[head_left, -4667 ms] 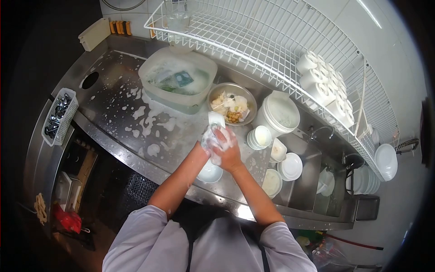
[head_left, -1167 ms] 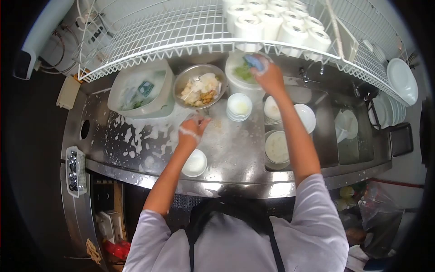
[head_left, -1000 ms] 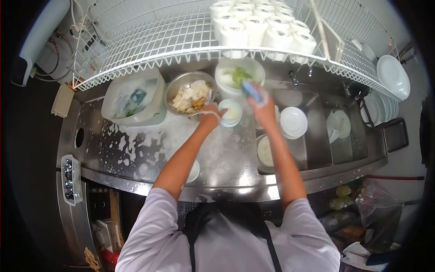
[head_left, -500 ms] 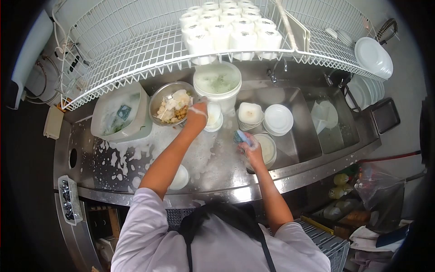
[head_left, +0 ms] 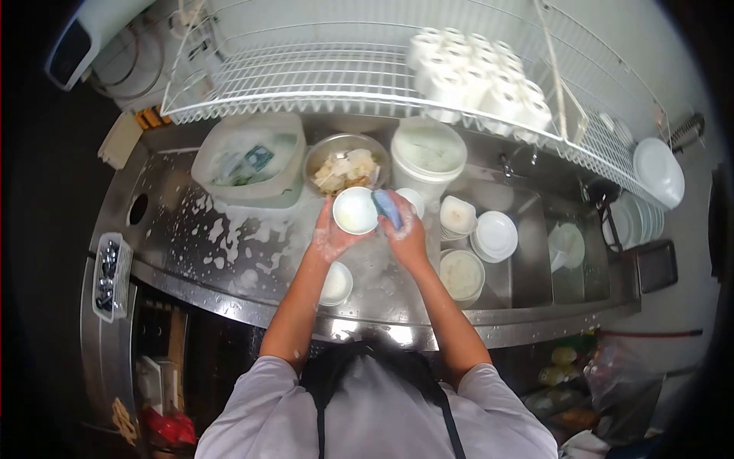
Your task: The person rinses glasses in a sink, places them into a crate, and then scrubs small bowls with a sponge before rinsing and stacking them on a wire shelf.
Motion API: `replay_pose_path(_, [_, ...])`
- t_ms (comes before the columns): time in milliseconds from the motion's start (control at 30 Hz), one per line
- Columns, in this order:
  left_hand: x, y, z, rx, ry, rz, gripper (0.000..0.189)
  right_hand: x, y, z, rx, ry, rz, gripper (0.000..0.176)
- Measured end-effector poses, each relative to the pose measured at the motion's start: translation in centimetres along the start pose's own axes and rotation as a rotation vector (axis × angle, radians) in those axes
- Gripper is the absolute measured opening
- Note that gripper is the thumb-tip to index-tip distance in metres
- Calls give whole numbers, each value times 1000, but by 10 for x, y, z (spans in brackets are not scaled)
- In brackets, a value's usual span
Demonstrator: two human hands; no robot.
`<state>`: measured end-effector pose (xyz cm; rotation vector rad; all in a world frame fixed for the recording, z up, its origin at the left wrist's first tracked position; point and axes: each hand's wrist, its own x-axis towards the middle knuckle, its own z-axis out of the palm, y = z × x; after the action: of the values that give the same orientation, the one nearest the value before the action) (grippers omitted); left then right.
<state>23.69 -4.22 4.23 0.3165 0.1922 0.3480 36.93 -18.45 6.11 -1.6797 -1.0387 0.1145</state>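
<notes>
My left hand (head_left: 333,237) grips a small white bowl (head_left: 355,211) by its left and lower side, its inside facing up. A blue-green sponge (head_left: 388,209) is held in my right hand (head_left: 407,229) against the bowl's right rim. Just beyond them stands a steel bowl (head_left: 315,164) of food scraps. Another white bowl (head_left: 413,200) shows partly behind my right hand. Nearer me, a soapy white bowl (head_left: 337,284) rests on the steel counter beside my left forearm.
At the back are a plastic tub (head_left: 294,183) of suds and a white bucket (head_left: 430,170). Stacked dishes (head_left: 496,236) stand in the sink (head_left: 527,264) at right. A wire rack (head_left: 306,75) holding white rolls (head_left: 474,80) hangs above.
The view has shifted left. My left hand has left the area beside the steel bowl and now holds a white bowl. My right hand has brought the sponge from above the sink to that bowl.
</notes>
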Motion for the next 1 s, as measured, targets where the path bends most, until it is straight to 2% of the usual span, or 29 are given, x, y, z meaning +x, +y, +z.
replay_pose_path(67, [-4,4,-6,-14,-35,2,73,6,-30,6,-225,-55,-181,55])
replay_pose_path(100, [-10,7,-4,-4,-27,-28,68,10,-41,9,-369,-120,-281,56])
replay_pose_path(200, [-16,10,-3,-4,85,-74,64,21,-32,24,-538,-277,-642,52])
replay_pose_path(300, [-18,11,-3,242,151,34,62,27,-24,37,-545,-415,-573,44])
replay_pose_path(400, [-8,6,-23,338,212,106,62,24,-22,56,-583,-538,-307,38])
replay_pose_path(500, [-6,-12,-15,203,236,190,62,34,-12,81,90,-387,27,20])
replay_pose_path(600, [-8,-11,-6,54,200,208,62,60,-15,82,838,-301,935,12])
replay_pose_path(633, [-7,-6,-4,15,173,209,62,65,-21,84,946,-206,878,17])
replay_pose_path(733, [-19,6,3,-115,117,150,65,75,-31,76,749,118,440,19])
replay_pose_path(767, [-23,10,6,-151,141,134,67,78,-20,78,685,107,296,19])
replay_pose_path(867, [-29,22,10,-215,99,13,64,60,-57,61,153,-238,-58,25])
replay_pose_path(900, [-30,23,13,-201,59,28,63,63,-63,61,1,-257,-467,24])
replay_pose_path(1000, [-30,30,8,-126,-5,74,61,63,-55,51,-388,-519,-726,20])
